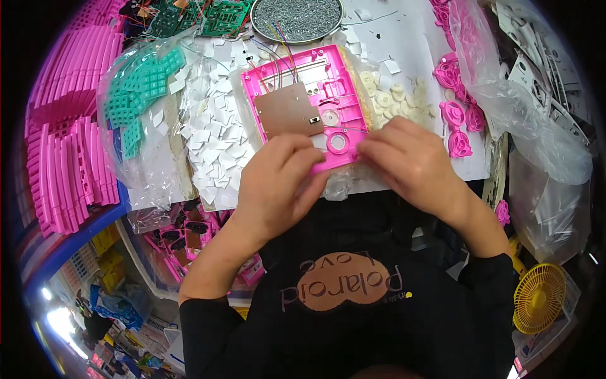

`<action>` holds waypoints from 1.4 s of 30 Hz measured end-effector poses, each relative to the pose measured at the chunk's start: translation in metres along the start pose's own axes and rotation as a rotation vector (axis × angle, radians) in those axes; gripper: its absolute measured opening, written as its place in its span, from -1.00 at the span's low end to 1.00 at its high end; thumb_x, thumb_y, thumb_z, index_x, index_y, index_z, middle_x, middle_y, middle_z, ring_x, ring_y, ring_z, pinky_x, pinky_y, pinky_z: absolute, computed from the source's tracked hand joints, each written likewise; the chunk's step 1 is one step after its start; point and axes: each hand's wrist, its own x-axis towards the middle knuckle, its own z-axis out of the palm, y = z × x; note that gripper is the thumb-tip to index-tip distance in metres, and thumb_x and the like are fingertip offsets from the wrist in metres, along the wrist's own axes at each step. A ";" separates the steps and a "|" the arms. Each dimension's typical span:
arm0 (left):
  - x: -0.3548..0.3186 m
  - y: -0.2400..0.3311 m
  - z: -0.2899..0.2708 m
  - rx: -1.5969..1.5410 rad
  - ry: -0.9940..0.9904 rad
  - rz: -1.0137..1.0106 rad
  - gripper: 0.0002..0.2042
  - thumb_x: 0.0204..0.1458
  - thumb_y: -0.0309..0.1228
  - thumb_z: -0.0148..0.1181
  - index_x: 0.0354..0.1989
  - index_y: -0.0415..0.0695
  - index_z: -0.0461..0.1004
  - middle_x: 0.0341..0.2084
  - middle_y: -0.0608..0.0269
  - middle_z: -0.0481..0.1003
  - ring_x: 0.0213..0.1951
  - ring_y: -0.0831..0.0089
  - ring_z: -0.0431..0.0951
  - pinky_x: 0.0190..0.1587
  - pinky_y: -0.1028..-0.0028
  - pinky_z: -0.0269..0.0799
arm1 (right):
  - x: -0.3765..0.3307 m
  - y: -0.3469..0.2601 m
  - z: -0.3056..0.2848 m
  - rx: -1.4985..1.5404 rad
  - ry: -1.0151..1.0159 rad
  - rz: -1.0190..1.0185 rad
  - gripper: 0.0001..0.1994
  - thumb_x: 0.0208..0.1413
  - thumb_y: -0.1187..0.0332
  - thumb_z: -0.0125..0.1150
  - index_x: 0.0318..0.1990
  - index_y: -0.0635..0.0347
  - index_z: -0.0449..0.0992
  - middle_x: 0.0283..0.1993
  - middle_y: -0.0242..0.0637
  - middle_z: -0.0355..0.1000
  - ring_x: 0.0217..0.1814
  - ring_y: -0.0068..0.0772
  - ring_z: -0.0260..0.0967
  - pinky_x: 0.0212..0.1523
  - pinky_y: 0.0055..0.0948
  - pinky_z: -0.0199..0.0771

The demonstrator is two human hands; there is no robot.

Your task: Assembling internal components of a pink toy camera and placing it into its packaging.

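On the white table (pixel 413 54) in front of me lies a pink case (pixel 354 101), open side up, directly beyond my fingers; its slightly longer axis seems to run away from me, the far end leaning left. My left hand (pixel 276 180) is at the near-left part, thumb and forefinger clamped on the near edge. My right hand (pixel 416 164) is at the near-right corner, fingertips bunched together against the rim; I cannot tell whether they pinch anything. Inside the case, a brown board (pixel 285 110) lies up and left of my fingers, nearer the left hand, which hides its closest edge; the right hand is well apart from it. A pink ring (pixel 338 142) sits between my two sets of fingertips, just beyond them. Smallest, a black-and-white switch (pixel 315 120) is on the board's right edge.
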 end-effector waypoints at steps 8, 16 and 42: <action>-0.016 -0.015 0.003 0.151 -0.091 0.144 -0.78 -0.09 -0.51 0.38 -0.24 -0.13 0.55 -0.33 0.24 0.50 -0.27 0.22 0.52 -0.20 0.27 0.39 | -0.009 0.005 0.015 0.074 0.012 -0.001 -0.85 -0.05 0.43 0.34 -0.29 0.20 0.55 -0.23 -0.31 0.49 -0.19 -0.23 0.45 -0.31 -0.33 0.51; -0.013 -0.015 0.002 0.119 -0.088 0.122 -0.79 -0.11 -0.57 0.40 -0.27 -0.12 0.57 -0.40 0.23 0.52 -0.33 0.19 0.51 -0.27 0.26 0.35 | 0.010 0.016 0.009 0.209 -0.068 0.042 -0.80 -0.07 0.43 0.46 -0.32 0.20 0.54 -0.13 -0.26 0.47 -0.08 -0.12 0.38 -0.14 -0.25 0.47; -0.007 0.004 0.021 0.378 -0.289 0.263 -0.35 -0.13 -0.11 0.42 0.20 -0.03 0.48 0.00 0.37 0.44 -0.07 0.38 0.41 0.09 0.10 0.13 | -0.029 0.035 0.023 0.457 -0.033 0.253 -0.86 0.02 0.39 0.41 -0.24 0.13 0.65 -0.41 -0.31 0.50 -0.34 -0.20 0.40 -0.31 -0.29 0.39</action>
